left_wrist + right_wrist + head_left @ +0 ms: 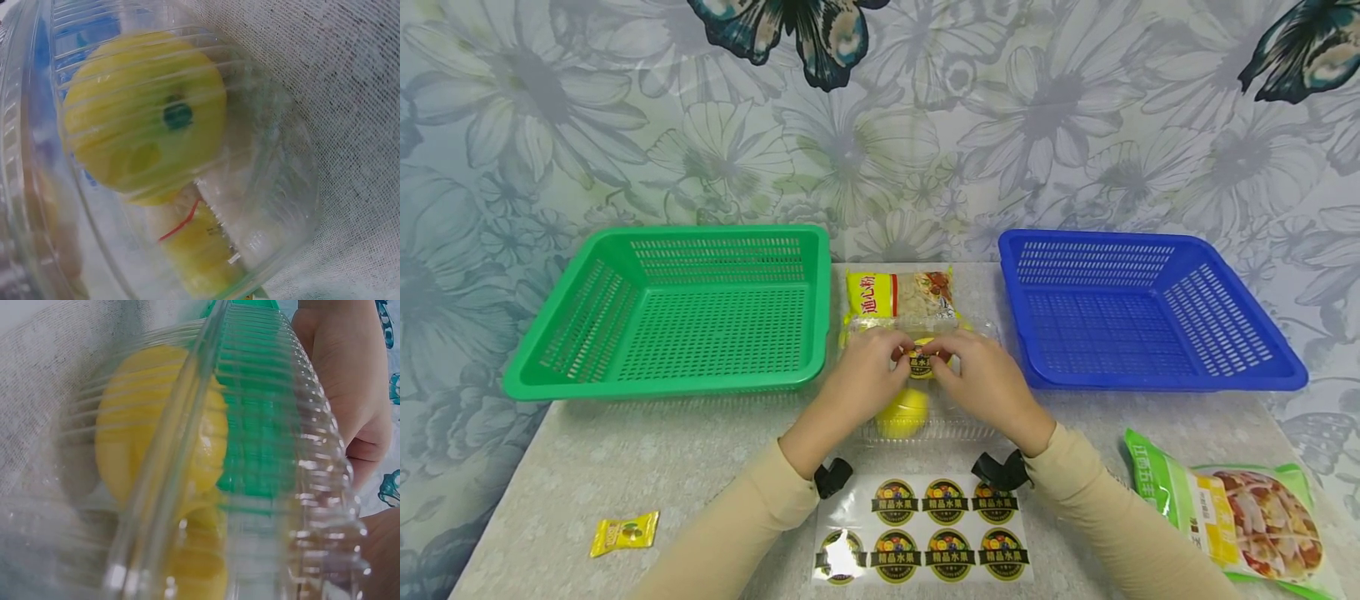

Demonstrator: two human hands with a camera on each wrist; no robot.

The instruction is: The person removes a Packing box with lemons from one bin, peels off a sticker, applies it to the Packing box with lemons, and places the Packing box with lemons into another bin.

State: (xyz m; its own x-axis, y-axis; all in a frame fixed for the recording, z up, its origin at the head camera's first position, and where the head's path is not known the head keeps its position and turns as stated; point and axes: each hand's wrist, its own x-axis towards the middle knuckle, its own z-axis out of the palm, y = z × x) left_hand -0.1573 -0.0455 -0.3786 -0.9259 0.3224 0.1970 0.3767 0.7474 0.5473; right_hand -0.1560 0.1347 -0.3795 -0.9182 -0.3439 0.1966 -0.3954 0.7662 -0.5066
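A clear plastic clamshell box [966, 429] stands shut mid-table, with round yellow fruit [901, 414] inside. Over its lid, my left hand [868, 371] pinches the left edge of a round black-and-gold sticker [921, 365]. My right hand [987, 377] pinches the same sticker's right edge. Whether the sticker touches the lid, I cannot tell. Through the ribbed box wall, the left wrist view shows one fruit [125, 94] up close. In the right wrist view, fruit [134, 419] shows behind the box, and my left hand [344, 375] is at upper right.
A green basket [666, 387] stands on the left, a blue basket [1165, 381] on the right. Behind the box lies a yellow pasta bag [898, 293]. A sticker sheet [925, 525] lies in front, a small yellow packet [625, 533] front left, a green food bag [1232, 517] front right.
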